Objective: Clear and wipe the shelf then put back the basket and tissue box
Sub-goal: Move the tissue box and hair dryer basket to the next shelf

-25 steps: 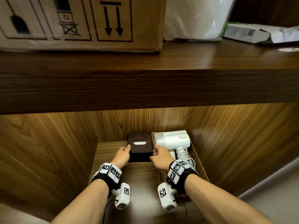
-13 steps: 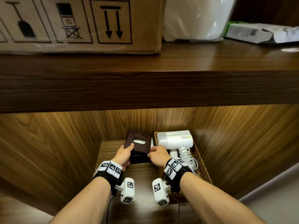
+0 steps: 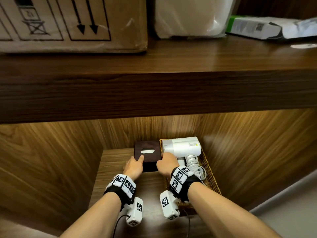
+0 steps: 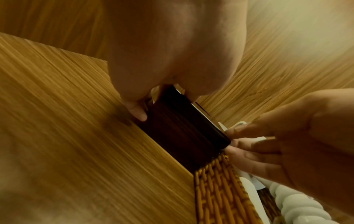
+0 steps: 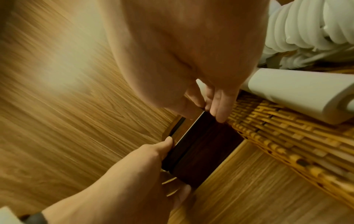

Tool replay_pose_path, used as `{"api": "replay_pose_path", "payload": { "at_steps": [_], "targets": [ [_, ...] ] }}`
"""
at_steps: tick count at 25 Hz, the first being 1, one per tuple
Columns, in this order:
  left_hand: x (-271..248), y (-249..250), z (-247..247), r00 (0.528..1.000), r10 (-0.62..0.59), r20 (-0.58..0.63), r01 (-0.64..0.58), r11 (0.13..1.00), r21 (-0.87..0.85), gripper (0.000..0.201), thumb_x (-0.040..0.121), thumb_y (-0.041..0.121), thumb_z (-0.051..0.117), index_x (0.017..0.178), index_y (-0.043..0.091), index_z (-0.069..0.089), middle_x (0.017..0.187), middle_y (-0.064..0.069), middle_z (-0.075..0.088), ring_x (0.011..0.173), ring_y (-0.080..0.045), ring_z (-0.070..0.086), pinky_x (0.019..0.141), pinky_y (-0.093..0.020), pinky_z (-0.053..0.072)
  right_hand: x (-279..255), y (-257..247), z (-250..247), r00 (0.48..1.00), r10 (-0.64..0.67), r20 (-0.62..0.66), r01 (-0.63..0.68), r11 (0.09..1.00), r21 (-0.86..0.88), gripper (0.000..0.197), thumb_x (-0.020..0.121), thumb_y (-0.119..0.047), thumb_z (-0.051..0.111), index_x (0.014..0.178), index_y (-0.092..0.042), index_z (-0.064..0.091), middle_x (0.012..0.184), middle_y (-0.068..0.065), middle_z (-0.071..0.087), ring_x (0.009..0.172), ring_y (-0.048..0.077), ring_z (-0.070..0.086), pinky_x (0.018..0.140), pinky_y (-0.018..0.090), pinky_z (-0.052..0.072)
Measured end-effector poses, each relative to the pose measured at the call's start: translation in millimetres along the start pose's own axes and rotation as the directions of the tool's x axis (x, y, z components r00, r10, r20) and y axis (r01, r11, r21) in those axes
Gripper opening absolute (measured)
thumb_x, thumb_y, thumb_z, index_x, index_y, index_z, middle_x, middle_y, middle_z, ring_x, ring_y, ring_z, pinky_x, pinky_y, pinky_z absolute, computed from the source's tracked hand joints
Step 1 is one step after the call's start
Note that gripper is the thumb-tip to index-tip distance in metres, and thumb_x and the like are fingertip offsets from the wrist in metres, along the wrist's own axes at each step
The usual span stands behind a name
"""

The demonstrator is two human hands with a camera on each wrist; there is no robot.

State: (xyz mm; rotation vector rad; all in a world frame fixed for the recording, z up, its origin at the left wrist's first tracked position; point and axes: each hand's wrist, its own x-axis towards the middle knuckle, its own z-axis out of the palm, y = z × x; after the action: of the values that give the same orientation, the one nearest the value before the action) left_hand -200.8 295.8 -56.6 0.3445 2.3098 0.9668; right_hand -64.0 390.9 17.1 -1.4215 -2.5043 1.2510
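Observation:
The dark brown tissue box [image 3: 147, 156] stands at the back of the low wooden shelf [image 3: 111, 169], its right side against the wicker basket [image 3: 208, 169]. My left hand [image 3: 137, 163] grips the box's left side, thumb on the lid. My right hand [image 3: 163, 161] pinches the box's right edge, fingers pushed down between box and basket. The left wrist view shows the box [image 4: 182, 133] between my left fingers [image 4: 139, 112] and my right hand [image 4: 287, 144]. The right wrist view shows the box [image 5: 203, 148], its lid seam and the basket [image 5: 277, 128].
A white hair dryer [image 3: 181, 146] and its coiled cord [image 3: 193, 164] lie in the basket. A thick upper shelf [image 3: 154, 91] overhangs the niche and carries a cardboard box [image 3: 68, 23], a white bag [image 3: 188, 16] and a green-and-white package [image 3: 257, 28]. Wood walls close in on both sides.
Half a second ago the tissue box was tipped up between my hands; now it sits level again. Both hands stay on its sides.

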Motion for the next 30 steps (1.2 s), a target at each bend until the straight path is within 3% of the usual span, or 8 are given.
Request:
{"api": "replay_pose_path", "payload": {
  "at_steps": [8,13,18,20,22,23,27,30],
  "targets": [
    [-17,3,-15,0.997,-0.078,-0.012,0.077,0.994,-0.073,0.073,0.102,0.051,0.048,0.158,0.005,0.034,0.16,-0.017,0.043,0.149,-0.036,0.038,0.122,-0.043,0.031,-4,-18,5,0.998,0.056,0.012,-0.056,0.998,-0.023,0.037,0.095,-0.011,0.058,0.127,0.004,0.064,0.132,0.022,0.068,0.122,0.041,0.066,0.101,0.039,0.056],
    [-14,-6,-19,0.992,-0.121,0.02,0.123,0.96,-0.25,0.069,0.085,0.062,0.052,0.136,0.016,0.054,0.143,-0.014,0.059,0.131,-0.036,0.055,0.112,-0.051,0.045,1,-21,0,0.998,0.015,0.065,-0.013,0.999,-0.031,0.006,0.096,-0.013,0.055,0.099,-0.008,0.053,0.113,0.022,0.065,0.104,0.035,0.063,0.089,0.037,0.05],
    [-16,-12,-16,0.991,-0.127,0.04,0.133,0.922,-0.364,0.068,0.075,0.064,0.055,0.123,0.016,0.057,0.124,-0.011,0.068,0.115,-0.033,0.063,0.107,-0.047,0.048,1,-16,1,0.997,0.029,0.076,-0.027,0.999,-0.03,0.02,0.094,-0.012,0.054,0.075,-0.012,0.046,0.1,0.013,0.054,0.091,0.03,0.053,0.08,0.031,0.042],
    [-30,-6,-21,0.989,-0.132,0.059,0.145,0.889,-0.434,0.05,0.089,0.051,0.061,0.121,0.012,0.058,0.119,-0.01,0.068,0.102,-0.027,0.062,0.09,-0.038,0.049,-1,-14,-2,0.996,0.031,0.082,-0.031,1.0,-0.005,0.009,0.095,-0.012,0.055,0.094,-0.006,0.06,0.11,0.016,0.06,0.106,0.036,0.063,0.089,0.033,0.048],
    [-31,-6,-26,0.988,-0.126,0.084,0.151,0.858,-0.49,0.037,0.095,0.04,0.064,0.117,0.01,0.064,0.116,-0.014,0.072,0.091,-0.025,0.064,0.073,-0.033,0.046,1,-11,-4,0.998,0.037,0.058,-0.039,0.999,0.029,0.032,0.097,-0.013,0.056,0.125,0.001,0.064,0.128,0.019,0.067,0.124,0.037,0.063,0.103,0.035,0.05],
    [-32,-6,-27,0.988,-0.11,0.11,0.151,0.837,-0.525,0.034,0.094,0.038,0.066,0.113,0.01,0.068,0.113,-0.015,0.074,0.089,-0.026,0.067,0.071,-0.032,0.047,1,-11,-6,0.998,0.041,0.052,-0.044,0.998,0.047,0.035,0.097,-0.013,0.057,0.127,0.002,0.066,0.129,0.019,0.069,0.124,0.037,0.064,0.105,0.035,0.051],
    [-23,-18,-25,0.979,-0.131,0.156,0.198,0.795,-0.573,0.061,0.062,0.059,0.078,0.103,0.014,0.077,0.098,-0.012,0.07,0.086,-0.026,0.063,0.072,-0.034,0.041,4,-6,-9,0.998,0.031,0.056,-0.037,0.994,0.102,0.022,0.094,-0.009,0.059,0.073,-0.005,0.063,0.078,0.008,0.06,0.084,0.029,0.058,0.079,0.032,0.046],
    [-43,-10,-33,0.965,-0.15,0.215,0.253,0.753,-0.608,0.055,0.068,0.054,0.082,0.108,0.018,0.07,0.093,-0.013,0.061,0.079,-0.028,0.062,0.065,-0.03,0.048,6,5,-10,0.995,0.021,0.095,-0.036,0.987,0.158,0.025,0.09,-0.004,0.06,0.101,0.015,0.073,0.083,0.011,0.06,0.088,0.029,0.065,0.082,0.042,0.057]
  ]
}}
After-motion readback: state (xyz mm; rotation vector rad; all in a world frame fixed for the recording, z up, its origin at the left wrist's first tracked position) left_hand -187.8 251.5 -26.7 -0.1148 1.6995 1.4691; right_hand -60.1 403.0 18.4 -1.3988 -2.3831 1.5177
